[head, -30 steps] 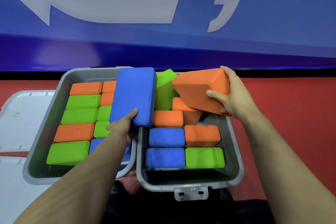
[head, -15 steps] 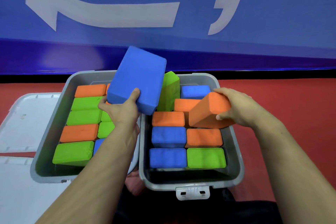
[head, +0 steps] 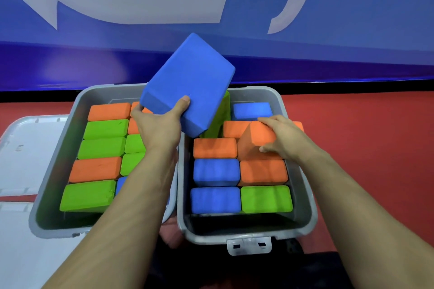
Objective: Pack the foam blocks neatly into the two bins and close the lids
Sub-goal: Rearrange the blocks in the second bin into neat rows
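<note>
Two grey bins stand side by side, the left bin [head: 56, 148] and the right bin [head: 305, 195], both holding rows of orange, green and blue foam blocks. My left hand [head: 159, 124] grips a large blue block [head: 190, 77] tilted in the air above the gap between the bins. My right hand [head: 281, 138] holds an orange block [head: 256, 141] that leans among the packed blocks in the right bin. A green block [head: 222, 115] stands on end behind the blue one, partly hidden.
A white lid [head: 25, 148] lies flat on the floor left of the left bin. A grey latch [head: 249, 245] sticks out from the right bin's near rim. Red floor [head: 364, 136] lies to the right, a blue wall [head: 328, 54] behind.
My left hand has lifted the blue block higher and tilted it to the right. My right hand has lowered the orange block into the right bin.
</note>
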Action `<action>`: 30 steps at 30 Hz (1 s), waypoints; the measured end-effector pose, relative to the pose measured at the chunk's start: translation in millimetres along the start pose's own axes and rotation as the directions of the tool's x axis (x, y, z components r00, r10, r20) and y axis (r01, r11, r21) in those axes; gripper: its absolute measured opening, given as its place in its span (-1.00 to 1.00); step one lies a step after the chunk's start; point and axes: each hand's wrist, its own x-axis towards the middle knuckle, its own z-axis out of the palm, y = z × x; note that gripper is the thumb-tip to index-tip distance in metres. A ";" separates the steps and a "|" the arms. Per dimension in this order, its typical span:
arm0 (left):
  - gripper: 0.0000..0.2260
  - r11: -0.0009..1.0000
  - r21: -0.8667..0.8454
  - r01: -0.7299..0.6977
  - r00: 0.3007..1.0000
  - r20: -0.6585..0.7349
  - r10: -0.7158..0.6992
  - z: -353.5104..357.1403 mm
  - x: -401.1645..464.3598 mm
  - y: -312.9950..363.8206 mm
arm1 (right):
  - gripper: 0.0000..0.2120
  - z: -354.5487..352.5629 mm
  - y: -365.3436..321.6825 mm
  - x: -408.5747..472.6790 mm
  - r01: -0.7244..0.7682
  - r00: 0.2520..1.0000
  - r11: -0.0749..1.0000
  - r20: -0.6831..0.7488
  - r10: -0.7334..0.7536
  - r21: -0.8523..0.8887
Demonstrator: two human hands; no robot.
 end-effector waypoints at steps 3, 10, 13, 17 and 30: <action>-0.05 1.000 0.031 -0.006 1.000 0.017 0.006 6.1 4.4 0.2 | -0.16 21.1 -1.1 10.4 -0.010 1.000 0.999 0.010 0.009 0.033; -0.11 0.997 0.006 0.070 0.996 0.055 -0.071 11.4 5.7 -1.7 | -0.22 67.1 12.1 30.3 -0.081 0.994 0.995 0.080 0.076 0.062; -0.14 0.995 -0.024 0.101 0.992 0.074 -0.099 10.7 9.0 0.2 | -0.33 82.3 19.2 43.1 -0.112 0.991 0.990 0.085 0.105 0.090; -0.24 0.986 -0.070 0.154 0.985 0.091 -0.147 10.4 11.0 3.7 | -0.44 105.2 26.8 48.8 -0.136 0.986 0.989 0.106 0.129 0.058; -0.19 0.990 -0.100 0.096 0.995 0.028 -0.094 -6.8 31.1 5.9 | -0.35 86.9 21.6 110.1 -0.013 0.996 0.998 -0.092 0.008 -0.054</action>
